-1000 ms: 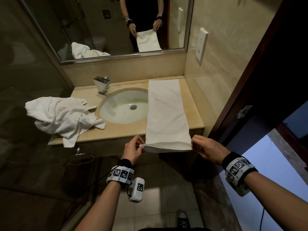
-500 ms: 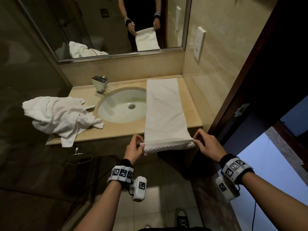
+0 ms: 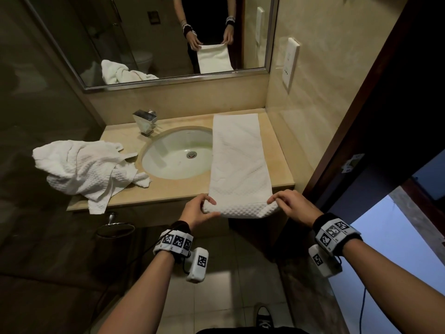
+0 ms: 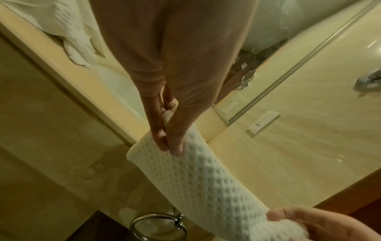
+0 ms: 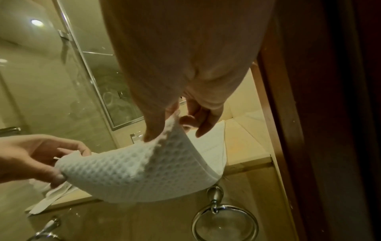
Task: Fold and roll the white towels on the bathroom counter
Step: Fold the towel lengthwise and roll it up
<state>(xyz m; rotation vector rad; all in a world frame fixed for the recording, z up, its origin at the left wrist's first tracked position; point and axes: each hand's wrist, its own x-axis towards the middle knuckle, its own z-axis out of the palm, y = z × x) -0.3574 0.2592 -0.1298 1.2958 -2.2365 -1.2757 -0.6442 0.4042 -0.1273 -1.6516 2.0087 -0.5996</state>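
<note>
Whereas the near edge of the folded towel (image 3: 237, 162) hangs flat and unturned over the tabletop (image 3: 168, 189) lip one second before, it now forms a short rolled lip between both hands. Half a second before, only a thin first turn is present; the roll is thicker now and sits closer to the tabletop edge.

Left side: the crumpled towel (image 3: 84, 167) lies in a heap at the left end of the tabletop, partly overhanging it, in the same position throughout. It is not yet folded.

Left hand (image 3: 197, 212): fingers and thumb are curled around the left end of the roll, pinching it, as the left wrist view confirms.

Centre: the folded towel lies as a long strip on the tabletop, running from the back wall to the front edge, just right of the sink (image 3: 177, 154) and overlapping its right rim.

Right hand (image 3: 292, 206): thumb and fingers are curled over the right end of the roll, gripping it.

Assessment: the fold stage of this towel appears complete, and rolling has started. Most of the strip remains unrolled. The next step calls for even turns from both ends, or the roll is likely to taper.
</note>
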